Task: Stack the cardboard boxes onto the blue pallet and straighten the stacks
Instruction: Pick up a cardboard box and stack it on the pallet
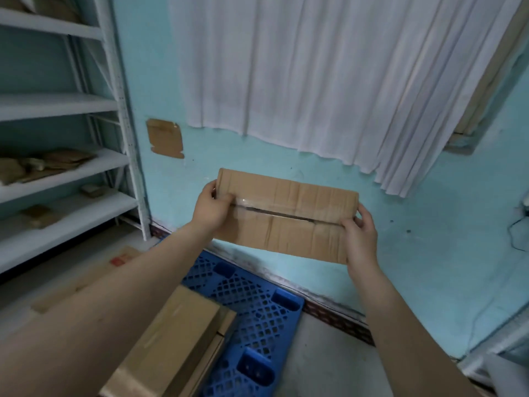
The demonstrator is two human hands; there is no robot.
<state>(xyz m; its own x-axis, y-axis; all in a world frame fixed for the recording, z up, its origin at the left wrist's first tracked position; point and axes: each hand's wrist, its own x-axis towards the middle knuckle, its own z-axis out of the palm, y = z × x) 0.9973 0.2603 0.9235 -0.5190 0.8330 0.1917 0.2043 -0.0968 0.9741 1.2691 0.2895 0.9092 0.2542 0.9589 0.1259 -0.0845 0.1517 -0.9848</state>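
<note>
I hold a taped cardboard box up in the air in front of the turquoise wall, its long seam facing me. My left hand grips its left end and my right hand grips its right end. Below it lies the blue plastic pallet on the floor against the wall. A long cardboard box rests on top of another box at the pallet's near left side; the lower box shows only at its right edge.
White metal shelving with cardboard scraps stands at the left. A flat cardboard box lies on the floor left of the pallet. White curtains hang over the wall. A white frame stands at the lower right.
</note>
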